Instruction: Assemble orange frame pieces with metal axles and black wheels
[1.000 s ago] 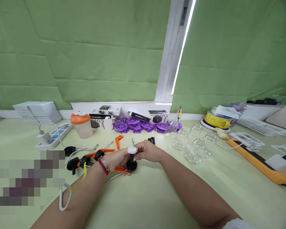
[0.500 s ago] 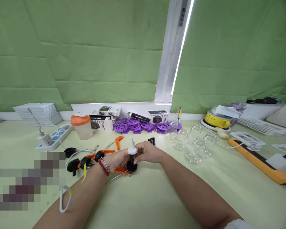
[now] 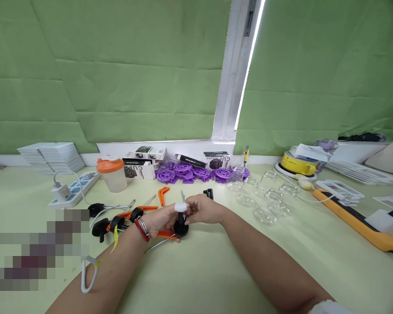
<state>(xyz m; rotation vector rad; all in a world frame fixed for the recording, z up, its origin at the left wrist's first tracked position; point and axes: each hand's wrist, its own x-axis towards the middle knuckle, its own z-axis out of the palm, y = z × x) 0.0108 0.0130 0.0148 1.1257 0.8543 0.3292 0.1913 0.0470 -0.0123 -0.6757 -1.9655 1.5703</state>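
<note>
- Gripping a black plastic part with a short stem and round disc base [image 3: 181,230], both hands are meeting around it, well ahead of the body; the stem is running roughly up and down in view, its disc lying at the near end of the grip.
- The left hand [image 3: 162,219] is curling narrowly around the stem's left side; its exact finger contacts are staying hidden; a white cover or cap [image 3: 180,207] is sitting at the stem's far end, and whether it is belonging to a finger or the part, I cannot tell.
- The right hand [image 3: 205,210] is pinching in from the right, thumb and fingers nearly closing on the stem; neither hand is lying clearly nearer.
- Left of the disc, a flat orange plastic arm [image 3: 167,234] is reaching out below the left hand; whether it is joining the disc, I cannot tell; a thin silver metal rod [image 3: 156,245] is slanting beside it.
- Just beyond the right hand, a small black plastic piece [image 3: 208,192] is resting.
</note>
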